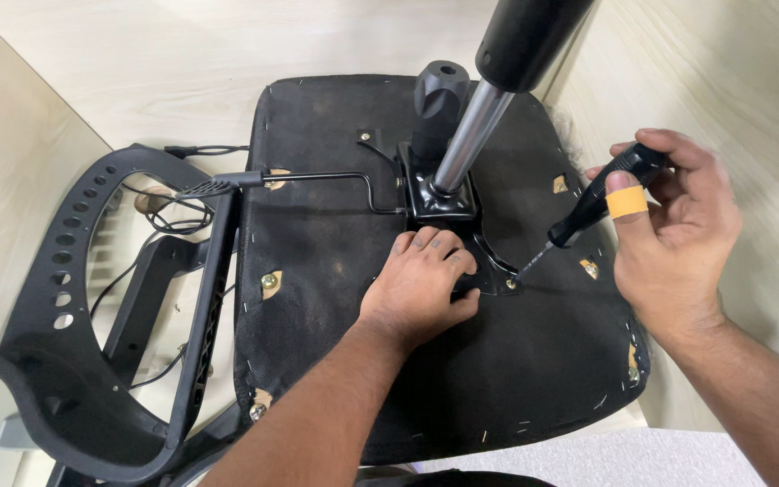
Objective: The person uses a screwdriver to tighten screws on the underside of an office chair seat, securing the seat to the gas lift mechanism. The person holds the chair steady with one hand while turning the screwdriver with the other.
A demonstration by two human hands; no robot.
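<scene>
An upturned black chair seat lies in front of me, fabric underside up. A black metal mechanism plate is fixed at its middle, with a chrome gas-lift column rising from it. My left hand presses flat on the seat, fingers resting on the plate's edge. My right hand grips a black-handled screwdriver. Its tip sits on a screw at the plate's lower right corner. An orange band wraps my right thumb.
A black chair back frame with holes lies at the left, with cables under it. A thin lever rod runs from the mechanism to the left. Brass bolts show through holes in the fabric. Pale wood surfaces surround the seat.
</scene>
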